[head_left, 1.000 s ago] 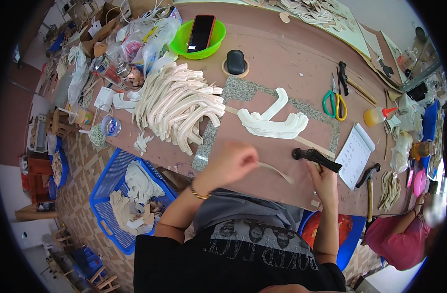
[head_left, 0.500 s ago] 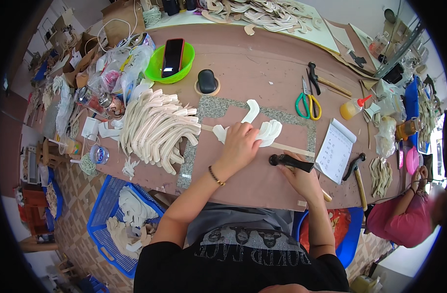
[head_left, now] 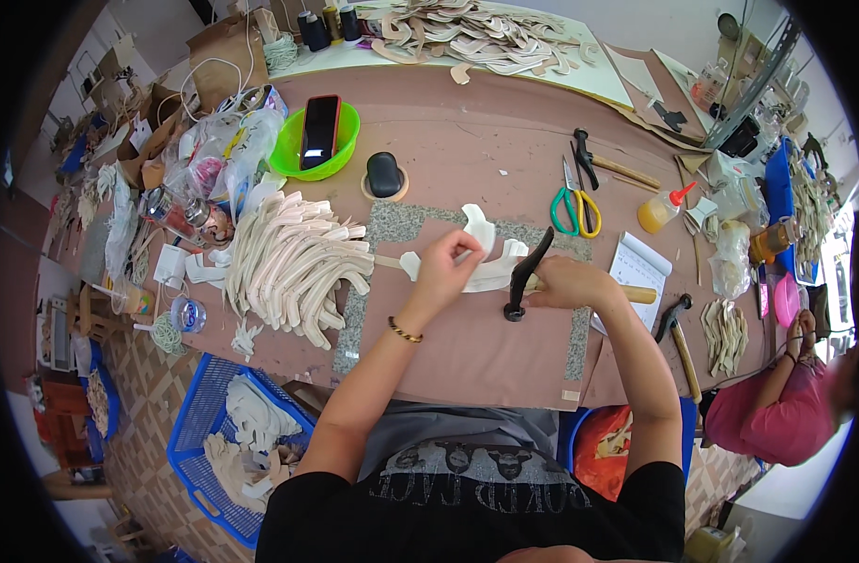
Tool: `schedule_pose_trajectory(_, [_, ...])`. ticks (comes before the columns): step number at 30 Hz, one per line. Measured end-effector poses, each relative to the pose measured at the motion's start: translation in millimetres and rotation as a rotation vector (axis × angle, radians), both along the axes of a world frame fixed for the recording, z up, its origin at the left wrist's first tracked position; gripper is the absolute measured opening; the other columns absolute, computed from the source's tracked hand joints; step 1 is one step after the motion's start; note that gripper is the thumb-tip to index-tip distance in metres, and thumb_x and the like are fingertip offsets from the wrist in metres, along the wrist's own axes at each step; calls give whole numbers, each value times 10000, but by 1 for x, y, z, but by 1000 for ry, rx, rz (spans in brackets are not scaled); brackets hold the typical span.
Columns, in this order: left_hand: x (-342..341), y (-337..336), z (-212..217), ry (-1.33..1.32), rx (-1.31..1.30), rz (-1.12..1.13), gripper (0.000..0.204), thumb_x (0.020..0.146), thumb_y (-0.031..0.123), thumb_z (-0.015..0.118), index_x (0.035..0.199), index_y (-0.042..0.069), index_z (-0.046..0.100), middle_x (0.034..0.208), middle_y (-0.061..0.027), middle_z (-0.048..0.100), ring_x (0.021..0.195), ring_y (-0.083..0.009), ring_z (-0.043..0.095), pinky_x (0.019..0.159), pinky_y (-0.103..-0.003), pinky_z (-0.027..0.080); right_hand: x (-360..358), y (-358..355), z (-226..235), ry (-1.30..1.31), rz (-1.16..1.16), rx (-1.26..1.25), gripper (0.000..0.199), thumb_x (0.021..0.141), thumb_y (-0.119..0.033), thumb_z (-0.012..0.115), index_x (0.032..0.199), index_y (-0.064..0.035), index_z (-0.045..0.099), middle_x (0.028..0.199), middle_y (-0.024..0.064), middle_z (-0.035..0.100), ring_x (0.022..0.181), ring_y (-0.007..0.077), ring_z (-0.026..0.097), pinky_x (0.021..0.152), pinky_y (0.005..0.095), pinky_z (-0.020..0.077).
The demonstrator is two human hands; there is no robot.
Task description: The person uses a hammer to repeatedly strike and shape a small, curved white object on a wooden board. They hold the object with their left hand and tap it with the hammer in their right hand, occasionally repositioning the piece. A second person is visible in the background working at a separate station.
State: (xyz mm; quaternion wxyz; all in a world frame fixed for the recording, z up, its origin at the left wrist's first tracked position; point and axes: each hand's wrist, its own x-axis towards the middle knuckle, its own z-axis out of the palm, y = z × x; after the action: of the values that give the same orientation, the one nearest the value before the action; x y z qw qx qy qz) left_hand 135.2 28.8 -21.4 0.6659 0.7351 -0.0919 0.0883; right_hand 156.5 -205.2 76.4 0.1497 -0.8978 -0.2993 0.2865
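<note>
My left hand (head_left: 445, 267) is closed in a pinch at the edge of a white curved piece (head_left: 479, 225), which stands up at an angle. Under and beside it lie more white curved pieces (head_left: 490, 275), partly covered by my fingers. A thin pale strip (head_left: 386, 261) runs out to the left beneath them. Close by on the right, my right hand (head_left: 568, 281) is wrapped around a hammer. Its black head (head_left: 526, 272) is upright over the mat, and the wooden handle (head_left: 639, 295) sticks out to the right past my hand.
A heap of cream curved pieces (head_left: 293, 258) lies left of the speckled board (head_left: 352, 319). Beyond are a green bowl (head_left: 347, 141) with a phone, and scissors (head_left: 577, 208). A notepad (head_left: 641, 267) and second hammer (head_left: 678, 342) lie right; a person (head_left: 762, 418) sits there.
My right hand has moved up and turned the hammer, so its head now stands upright with the handle to the right. My left hand has shifted slightly and now pinches the upper white piece.
</note>
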Motion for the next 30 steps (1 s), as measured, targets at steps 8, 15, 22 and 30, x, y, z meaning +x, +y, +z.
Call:
schedule_pose_trajectory(8, [-70, 70, 82, -73, 404, -115, 208, 892, 20, 686, 1091, -8, 632, 910, -137, 682, 835, -253, 687, 734, -322, 528, -10, -5, 2, 41, -89, -14, 372, 840, -290, 767, 1167, -121, 717, 1204, 172, 690, 1098, 349, 662, 944, 434, 517])
schedule_pose_trajectory(15, [-126, -7, 24, 79, 601, -134, 272, 828, 96, 766, 1079, 56, 671, 914, -65, 703, 879, -249, 666, 871, -394, 450, -71, -9, 0, -140, -299, 257, 293, 879, -246, 734, 1135, -105, 721, 919, 178, 727, 865, 393, 693, 758, 458, 558])
schedule_pose_trajectory(22, [-124, -23, 12, -7, 650, -40, 281, 793, 82, 761, 1067, 77, 699, 905, -44, 676, 918, -249, 629, 883, -417, 373, -126, 2, 3, -372, -470, 414, 394, 944, -302, 692, 1281, -101, 658, 897, 189, 712, 782, 420, 684, 682, 483, 550])
schedule_pose_trajectory(30, [-126, -28, 14, 38, 695, -20, 290, 816, 82, 739, 1100, 46, 696, 955, -52, 654, 953, -247, 612, 907, -419, 348, -122, 8, -8, -330, -364, 234, 450, 982, -329, 633, 1360, -87, 598, 919, 190, 696, 754, 418, 683, 666, 492, 551])
